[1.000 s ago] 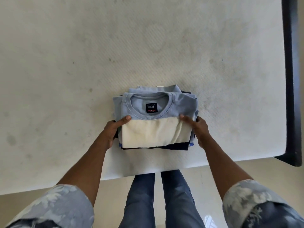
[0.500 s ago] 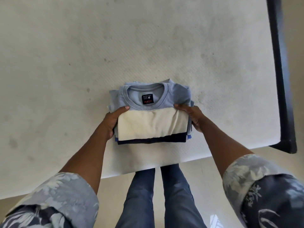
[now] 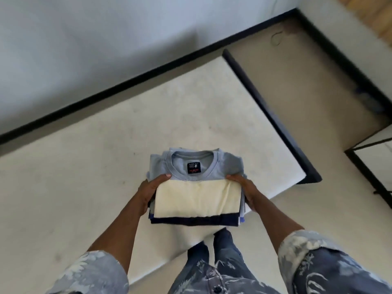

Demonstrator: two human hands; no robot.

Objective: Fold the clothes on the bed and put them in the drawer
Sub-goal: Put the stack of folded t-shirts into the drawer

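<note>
The stack of folded clothes (image 3: 197, 198) has come up off the bed (image 3: 95, 166) since the earlier frame and is now carried in the air over the mattress's near edge. The left hand (image 3: 148, 194) grasps its 9 o'clock side and the right hand (image 3: 247, 192) its 3 o'clock side, thumbs on top. Topmost is a pale blue sweatshirt (image 3: 226, 164), collar at 12 o'clock. The black bed frame (image 3: 273, 117) has its corner toward 2 o'clock.
</note>
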